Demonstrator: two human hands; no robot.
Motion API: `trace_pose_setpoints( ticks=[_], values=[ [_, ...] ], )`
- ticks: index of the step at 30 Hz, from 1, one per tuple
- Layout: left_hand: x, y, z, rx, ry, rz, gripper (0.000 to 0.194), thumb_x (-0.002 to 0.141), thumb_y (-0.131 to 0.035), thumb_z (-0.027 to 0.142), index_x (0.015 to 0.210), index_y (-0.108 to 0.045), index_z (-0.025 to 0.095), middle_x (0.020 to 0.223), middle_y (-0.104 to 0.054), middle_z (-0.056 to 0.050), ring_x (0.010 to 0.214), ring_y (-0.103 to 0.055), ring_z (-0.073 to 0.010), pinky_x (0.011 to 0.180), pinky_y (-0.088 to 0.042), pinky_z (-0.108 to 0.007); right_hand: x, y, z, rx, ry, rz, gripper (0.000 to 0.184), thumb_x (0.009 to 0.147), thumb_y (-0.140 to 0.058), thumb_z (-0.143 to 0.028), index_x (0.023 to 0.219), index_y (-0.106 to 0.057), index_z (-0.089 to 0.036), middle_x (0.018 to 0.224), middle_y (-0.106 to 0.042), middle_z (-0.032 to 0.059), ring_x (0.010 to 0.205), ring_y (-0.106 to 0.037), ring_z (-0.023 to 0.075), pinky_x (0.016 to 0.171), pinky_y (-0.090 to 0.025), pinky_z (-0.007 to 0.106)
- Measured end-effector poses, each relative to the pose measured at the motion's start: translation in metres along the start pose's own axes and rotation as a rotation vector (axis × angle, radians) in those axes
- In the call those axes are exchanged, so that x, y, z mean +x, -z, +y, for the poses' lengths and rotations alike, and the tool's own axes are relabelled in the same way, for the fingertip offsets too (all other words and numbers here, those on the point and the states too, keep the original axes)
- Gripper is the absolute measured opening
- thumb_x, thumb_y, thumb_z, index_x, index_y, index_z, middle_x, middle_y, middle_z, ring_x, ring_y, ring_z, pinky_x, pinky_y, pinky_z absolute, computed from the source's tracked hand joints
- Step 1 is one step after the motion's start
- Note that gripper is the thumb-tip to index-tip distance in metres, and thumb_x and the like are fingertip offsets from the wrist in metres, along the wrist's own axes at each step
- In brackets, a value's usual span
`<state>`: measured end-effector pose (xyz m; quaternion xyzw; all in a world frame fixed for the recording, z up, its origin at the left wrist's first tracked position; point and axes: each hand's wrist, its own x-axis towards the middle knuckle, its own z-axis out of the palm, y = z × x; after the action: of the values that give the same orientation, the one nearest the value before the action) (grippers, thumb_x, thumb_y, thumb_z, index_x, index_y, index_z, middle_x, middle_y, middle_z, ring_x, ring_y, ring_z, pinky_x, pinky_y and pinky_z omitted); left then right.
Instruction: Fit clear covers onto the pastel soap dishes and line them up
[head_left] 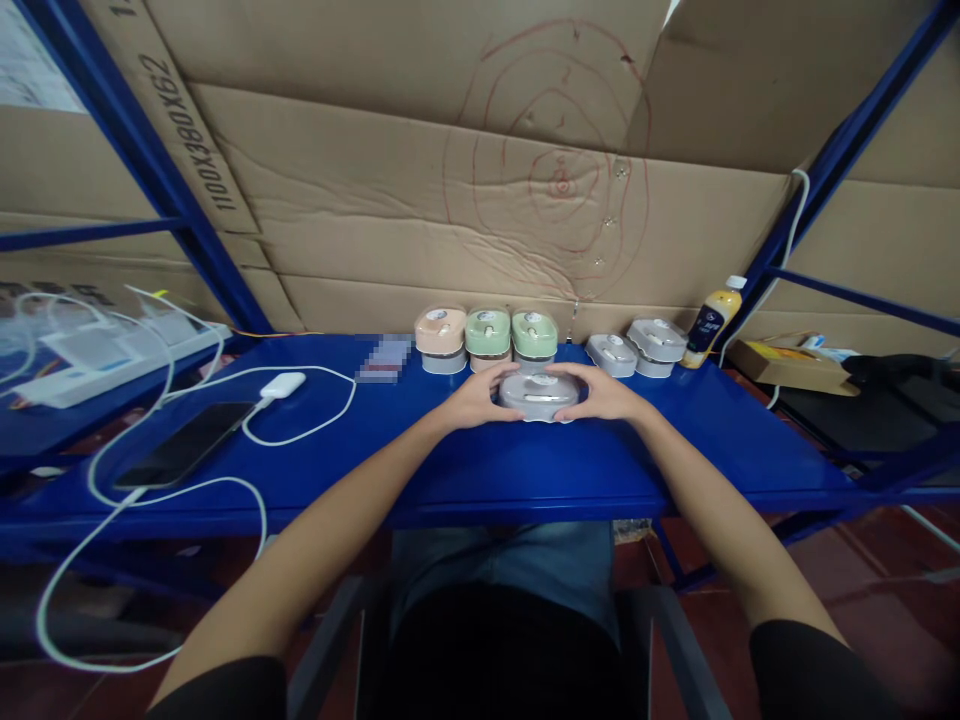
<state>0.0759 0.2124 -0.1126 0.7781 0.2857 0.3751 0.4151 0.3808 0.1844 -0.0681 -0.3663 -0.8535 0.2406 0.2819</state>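
Observation:
Between my two hands is a grey lunch box (537, 396) with a pale label on its lid. My left hand (484, 397) grips its left side, and my right hand (600, 393) grips its right side, fingers curled round the edges. Just behind it stand stacked boxes: one with a peach lid (441, 332), one with a green lid (487, 334), and another green-lidded box (535, 334) partly hidden by my hands. Right of these sit a low grey box (612, 355) and a taller grey stack (657, 347).
The blue table (450, 480) meets a cardboard wall (360, 200). A drink bottle (714, 322) stands at the back right. On the left lie a phone (187, 445), a white charger (282, 386) and looping cables. A power strip (120, 366) and an open carton (795, 368) flank the table.

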Motion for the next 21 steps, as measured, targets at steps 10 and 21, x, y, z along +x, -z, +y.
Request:
trace_pose_setpoints(
  ticks=[10,21],
  values=[
    [0.002,-0.001,0.013,-0.077,-0.116,0.182,0.102,0.079,-0.091,0.043,0.165,-0.039,0.025,0.163,-0.057,-0.021,0.156,-0.054,-0.0372,0.132,-0.042,-0.063,-0.004,0.018,-0.01,0.058,0.005,0.234,0.079,0.075,-0.093,-0.058,0.144,-0.074,-0.026,0.142,-0.077,0.0118,0.13,-0.072,0.0371,0.116,-0.055,0.058],
    [0.0,-0.012,0.008,0.064,-0.11,0.225,0.064,0.09,-0.082,0.046,0.14,-0.054,0.016,0.138,-0.072,-0.021,0.134,-0.071,-0.0327,0.122,-0.054,-0.059,-0.004,0.052,0.037,-0.453,-0.329,0.982,0.079,0.08,-0.078,-0.073,0.139,-0.073,-0.02,0.128,-0.074,0.0203,0.121,-0.067,0.0422,0.11,-0.051,0.06]
  ],
)
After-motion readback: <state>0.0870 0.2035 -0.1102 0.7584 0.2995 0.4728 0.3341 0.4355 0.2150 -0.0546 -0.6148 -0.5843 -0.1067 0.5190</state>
